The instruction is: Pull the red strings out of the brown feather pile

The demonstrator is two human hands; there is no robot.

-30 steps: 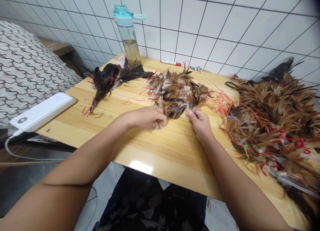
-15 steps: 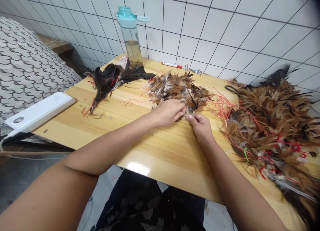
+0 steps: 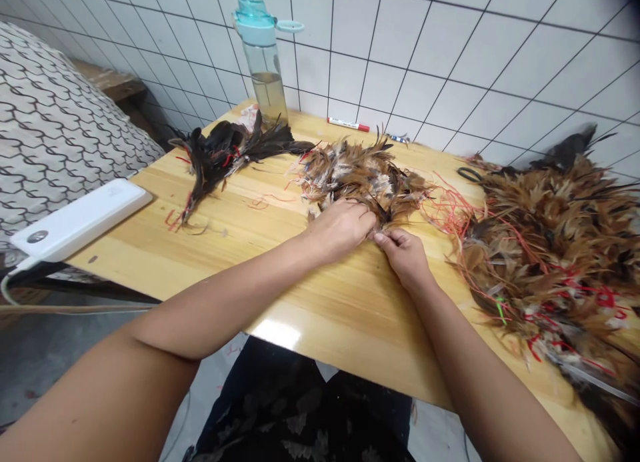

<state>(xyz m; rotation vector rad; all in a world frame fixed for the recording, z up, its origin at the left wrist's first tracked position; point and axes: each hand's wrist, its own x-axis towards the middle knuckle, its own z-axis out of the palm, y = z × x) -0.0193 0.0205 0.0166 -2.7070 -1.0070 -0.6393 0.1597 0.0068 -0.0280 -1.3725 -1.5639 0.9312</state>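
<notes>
Close together at the middle of the wooden table, both my hands work at the near edge of a pile of brown feathers (image 3: 365, 172). My left hand (image 3: 345, 227) is closed with bent fingers over feathers there, its fingertips partly hidden. My right hand (image 3: 404, 252) pinches at the same feathers, thumb against forefinger, just right of the left. Loose red strings (image 3: 447, 205) lie to the right of the pile. A larger heap of brown feathers (image 3: 565, 222) with red ties spreads over the right side. Black feathers (image 3: 220, 155) tied with red string lie on the left.
A water bottle (image 3: 267, 75) with a teal lid stands at the back against the tiled wall (image 3: 415, 42). A red-capped marker (image 3: 347, 124) lies near it. At the left edge of the table (image 3: 280, 275) rests a white power bank (image 3: 83, 215) with a cable, beside a patterned cloth (image 3: 65, 122).
The view has shifted slightly. My left fingers have moved a little over the feathers, while my right hand keeps its pinch in nearly the same place.
</notes>
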